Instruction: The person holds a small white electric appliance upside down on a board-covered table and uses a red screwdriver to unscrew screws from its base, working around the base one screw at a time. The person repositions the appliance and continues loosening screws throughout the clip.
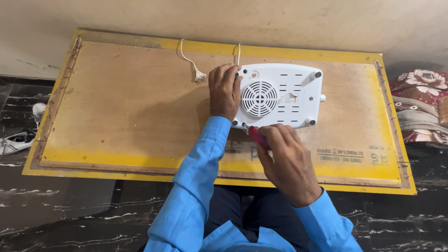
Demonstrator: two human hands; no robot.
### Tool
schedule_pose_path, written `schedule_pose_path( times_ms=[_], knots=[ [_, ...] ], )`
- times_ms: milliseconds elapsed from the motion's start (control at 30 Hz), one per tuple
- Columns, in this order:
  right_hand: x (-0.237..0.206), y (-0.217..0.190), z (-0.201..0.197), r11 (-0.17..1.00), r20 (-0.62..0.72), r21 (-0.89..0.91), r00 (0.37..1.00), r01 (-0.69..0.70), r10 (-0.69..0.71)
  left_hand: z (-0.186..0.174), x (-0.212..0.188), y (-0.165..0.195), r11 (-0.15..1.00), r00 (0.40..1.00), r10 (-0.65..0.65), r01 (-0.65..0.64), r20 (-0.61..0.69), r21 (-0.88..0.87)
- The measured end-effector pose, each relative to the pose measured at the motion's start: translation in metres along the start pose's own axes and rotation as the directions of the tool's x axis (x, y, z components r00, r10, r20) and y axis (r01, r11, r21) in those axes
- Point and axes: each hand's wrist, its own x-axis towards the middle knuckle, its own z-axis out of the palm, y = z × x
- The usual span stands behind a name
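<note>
My right hand (pixel 288 161) is closed around a screwdriver (pixel 258 137) with a red handle; only a short piece of the handle shows past my fingers, and the tip points up and left toward the near left corner of the white appliance (pixel 280 95). Whether the tip actually sits in a screw I cannot tell, as it is too small to see.

My left hand (pixel 224 91) lies flat, fingers fairly close together, pressed on the left end of the appliance, palm down, fingertips reaching toward its far edge.

The appliance lies upside down on the board (pixel 130 107), its underside facing me. A round vent grille (pixel 259 98) sits left of centre, with rows of short slots to the right of it and a small label (pixel 289 98) just beside the grille. Dark rubber feet mark the corners; the far right foot (pixel 318 74) shows clearly. A small white knob (pixel 322 98) sticks out from the right side.

A white cord (pixel 185 57) runs from the far edge of the board and ends in a plug (pixel 199 76) lying just left of my left hand, not touching it.

The board is brown with yellow borders and printed lettering along the near edge. Both of my sleeves (pixel 196 182) are light blue.

Off to the left, on the dark floor, lies a shoe (pixel 16 140). To the right, floral cloth (pixel 420 107) is piled up.
</note>
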Motion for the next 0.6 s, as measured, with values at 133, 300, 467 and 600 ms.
schedule_pose_path(
  times_ms=[133,300,467,600],
  knots=[
    [0.003,-0.006,0.003,0.996,0.015,-0.048,0.997,0.080,-0.079,-0.001,0.000,0.000,1.000,1.000,-0.005,0.005,-0.007,-0.001],
    [0.005,-0.012,0.003,0.991,0.046,-0.129,0.998,-0.030,0.036,-0.002,0.001,0.002,1.000,1.000,0.000,0.000,-0.003,-0.005],
    [0.006,-0.015,0.003,0.976,0.062,-0.207,0.995,-0.067,0.081,-0.003,0.001,0.003,1.000,1.000,-0.005,0.005,0.000,-0.002],
    [0.007,-0.018,0.004,0.950,0.089,-0.301,0.989,-0.088,0.120,-0.002,0.002,0.003,1.000,1.000,-0.004,0.004,-0.012,-0.009]
  ],
)
